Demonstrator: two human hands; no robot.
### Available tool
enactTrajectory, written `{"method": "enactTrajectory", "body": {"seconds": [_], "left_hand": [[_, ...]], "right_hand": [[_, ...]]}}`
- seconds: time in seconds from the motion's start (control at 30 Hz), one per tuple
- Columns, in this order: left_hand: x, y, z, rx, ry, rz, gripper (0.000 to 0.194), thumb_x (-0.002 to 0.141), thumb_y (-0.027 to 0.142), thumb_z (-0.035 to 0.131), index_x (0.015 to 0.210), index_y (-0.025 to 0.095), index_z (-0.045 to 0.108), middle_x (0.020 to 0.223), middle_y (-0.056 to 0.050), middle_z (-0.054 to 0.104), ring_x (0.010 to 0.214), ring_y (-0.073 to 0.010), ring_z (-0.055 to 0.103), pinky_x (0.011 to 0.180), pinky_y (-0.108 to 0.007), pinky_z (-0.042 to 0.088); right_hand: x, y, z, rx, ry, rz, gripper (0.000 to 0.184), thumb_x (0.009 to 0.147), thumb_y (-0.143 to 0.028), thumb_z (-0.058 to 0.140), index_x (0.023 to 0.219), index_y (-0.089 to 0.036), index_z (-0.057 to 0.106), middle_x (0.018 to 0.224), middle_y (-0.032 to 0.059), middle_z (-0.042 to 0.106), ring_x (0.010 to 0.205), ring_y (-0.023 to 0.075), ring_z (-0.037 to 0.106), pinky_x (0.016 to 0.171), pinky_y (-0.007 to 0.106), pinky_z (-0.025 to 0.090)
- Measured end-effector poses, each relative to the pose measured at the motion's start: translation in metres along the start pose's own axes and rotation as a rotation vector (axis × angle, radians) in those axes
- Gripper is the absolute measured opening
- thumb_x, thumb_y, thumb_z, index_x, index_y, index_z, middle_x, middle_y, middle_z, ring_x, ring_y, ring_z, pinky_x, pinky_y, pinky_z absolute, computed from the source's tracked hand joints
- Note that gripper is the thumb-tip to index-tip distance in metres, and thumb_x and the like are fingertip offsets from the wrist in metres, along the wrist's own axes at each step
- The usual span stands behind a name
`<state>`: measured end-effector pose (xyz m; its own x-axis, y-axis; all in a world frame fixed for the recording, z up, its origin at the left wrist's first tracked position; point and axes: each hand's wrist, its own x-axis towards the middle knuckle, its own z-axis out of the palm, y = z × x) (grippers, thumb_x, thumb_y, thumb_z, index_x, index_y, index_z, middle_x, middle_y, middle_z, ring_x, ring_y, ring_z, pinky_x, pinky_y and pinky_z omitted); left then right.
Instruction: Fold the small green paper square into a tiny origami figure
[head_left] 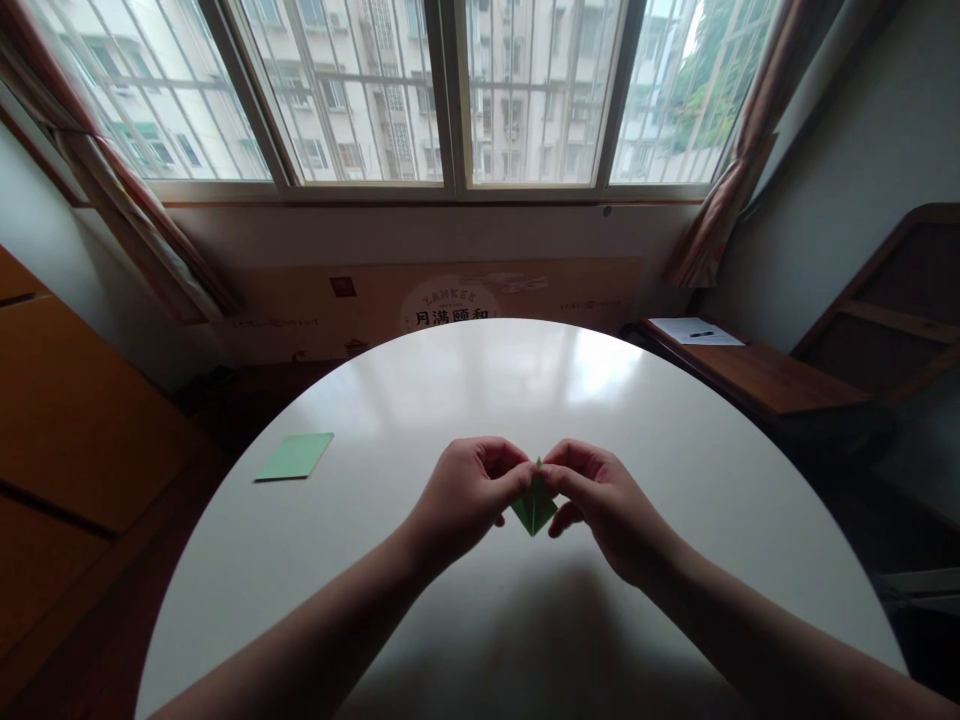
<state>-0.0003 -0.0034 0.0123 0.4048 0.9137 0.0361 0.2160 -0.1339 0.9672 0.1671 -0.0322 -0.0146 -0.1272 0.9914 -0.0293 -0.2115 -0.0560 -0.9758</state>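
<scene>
A small folded piece of green paper (534,508), pointed at top and bottom, is held just above the round white table (675,440). My left hand (469,495) pinches its upper left side with curled fingers. My right hand (600,500) pinches the upper right side, thumb and fingertips meeting at the paper's top point. Both hands are closed on the paper, near the middle of the table.
A flat sheet of green paper (295,456) lies on the table at the left. A wooden side table (757,375) with a white sheet and pen (696,332) stands at the right. Wooden furniture is at the left, a window and curtains at the back.
</scene>
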Motion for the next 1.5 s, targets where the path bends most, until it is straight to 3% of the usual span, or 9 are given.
{"method": "enactTrajectory", "body": {"seconds": [0.77,1.03,1.2,1.5], "left_hand": [[0.0010,-0.0012,0.0003,0.034,-0.035,0.016,0.015,0.079,0.026,0.065,0.074,0.012,0.070,0.062,-0.001,0.062,0.053,-0.0113,0.056,0.039,-0.017,0.046],[0.0017,-0.0015,-0.0002,0.027,-0.001,0.037,0.016,0.080,0.026,0.062,0.073,0.012,0.067,0.062,0.000,0.061,0.051,-0.0100,0.054,0.039,-0.018,0.046],[0.0050,-0.0031,-0.0057,-0.021,0.090,0.025,0.019,0.081,0.029,0.065,0.076,0.011,0.067,0.061,0.000,0.062,0.050,-0.0097,0.054,0.038,-0.017,0.046],[0.0048,-0.0050,-0.0074,0.011,0.150,0.045,0.022,0.084,0.034,0.065,0.079,0.012,0.066,0.061,0.000,0.060,0.053,-0.0114,0.055,0.039,-0.018,0.048]], "right_hand": [[-0.0018,-0.0012,-0.0004,-0.082,-0.044,-0.004,0.020,0.077,-0.031,0.072,0.070,-0.016,0.061,0.060,0.0001,0.064,0.053,0.0141,0.061,0.045,0.022,0.047],[-0.0013,-0.0007,-0.0011,-0.088,-0.084,0.025,0.024,0.080,-0.038,0.073,0.076,-0.016,0.065,0.069,0.0025,0.066,0.060,0.0160,0.064,0.044,0.022,0.048],[-0.0003,0.0009,-0.0025,-0.101,-0.143,0.041,0.028,0.083,-0.044,0.072,0.088,-0.017,0.066,0.079,0.0036,0.068,0.068,0.0175,0.065,0.043,0.021,0.049],[0.0015,0.0014,-0.0021,-0.131,-0.112,0.068,0.022,0.083,-0.037,0.071,0.084,-0.016,0.065,0.081,0.0043,0.069,0.066,0.0164,0.066,0.044,0.020,0.048]]}}
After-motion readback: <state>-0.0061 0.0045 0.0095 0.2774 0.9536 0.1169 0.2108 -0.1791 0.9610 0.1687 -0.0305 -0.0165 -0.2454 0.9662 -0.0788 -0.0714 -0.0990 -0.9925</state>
